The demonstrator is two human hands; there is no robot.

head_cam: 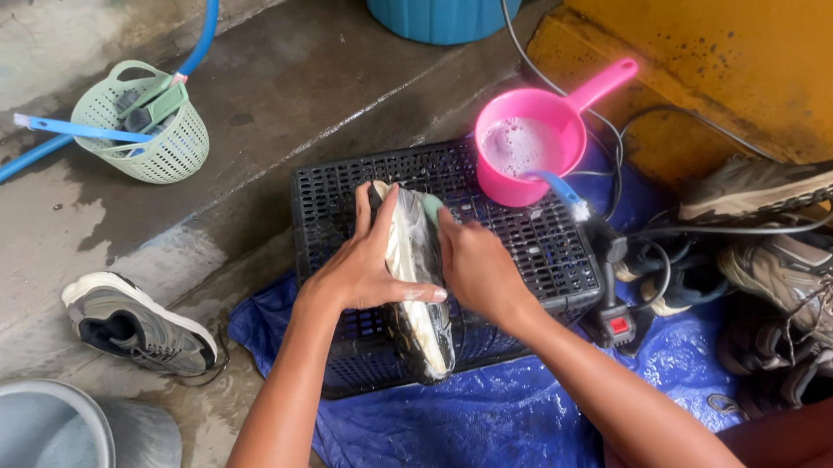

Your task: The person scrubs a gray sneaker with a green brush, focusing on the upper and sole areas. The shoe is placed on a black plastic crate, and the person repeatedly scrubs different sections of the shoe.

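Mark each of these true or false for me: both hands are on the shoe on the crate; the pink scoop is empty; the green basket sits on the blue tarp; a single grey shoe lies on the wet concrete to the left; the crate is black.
1. Both hands are on the shoe on the crate. True: the left hand and right hand grip the soapy shoe from either side.
2. The pink scoop is empty. False: the pink scoop holds sudsy water.
3. The green basket sits on the blue tarp. False: the green basket stands on wet concrete, away from the blue tarp.
4. A single grey shoe lies on the concrete to the left. True: the grey shoe.
5. The crate is black. True: the black crate.
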